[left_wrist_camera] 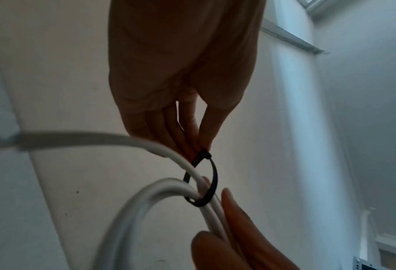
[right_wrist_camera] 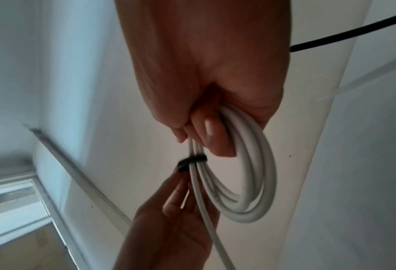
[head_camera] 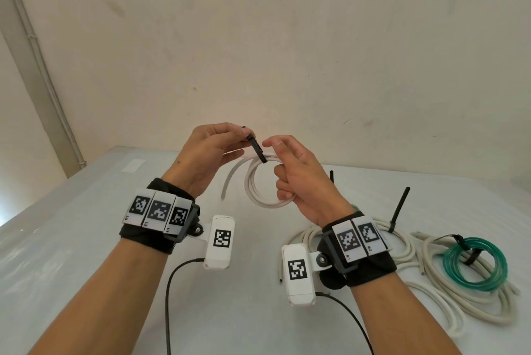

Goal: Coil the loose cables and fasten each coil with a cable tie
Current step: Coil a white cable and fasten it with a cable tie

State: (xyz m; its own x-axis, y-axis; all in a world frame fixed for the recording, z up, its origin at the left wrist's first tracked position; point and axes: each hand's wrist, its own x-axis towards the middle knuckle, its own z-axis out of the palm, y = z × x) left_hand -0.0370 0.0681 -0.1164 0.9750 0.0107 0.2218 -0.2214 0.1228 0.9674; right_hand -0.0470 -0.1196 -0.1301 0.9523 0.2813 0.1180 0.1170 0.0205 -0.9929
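i'm tying this coil: my right hand [head_camera: 298, 179] grips the white cable coil [head_camera: 258, 190], my left hand [head_camera: 207, 153] pinches the black cable tie [left_wrist_camera: 211, 182] looped round it. next, i judge, pull it snug.

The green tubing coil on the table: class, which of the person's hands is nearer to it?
Right. The right hand holds the white cable coil closer to the green tubing coil; the left hand is farther away.

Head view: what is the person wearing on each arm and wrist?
Both forearms are bare, with no sleeves. Each wrist carries a black fabric wristband topped with white plates of square black-and-white markers. A white boxy camera unit, itself marked, hangs from a black bracket on each wrist, trailing a thin black cable.
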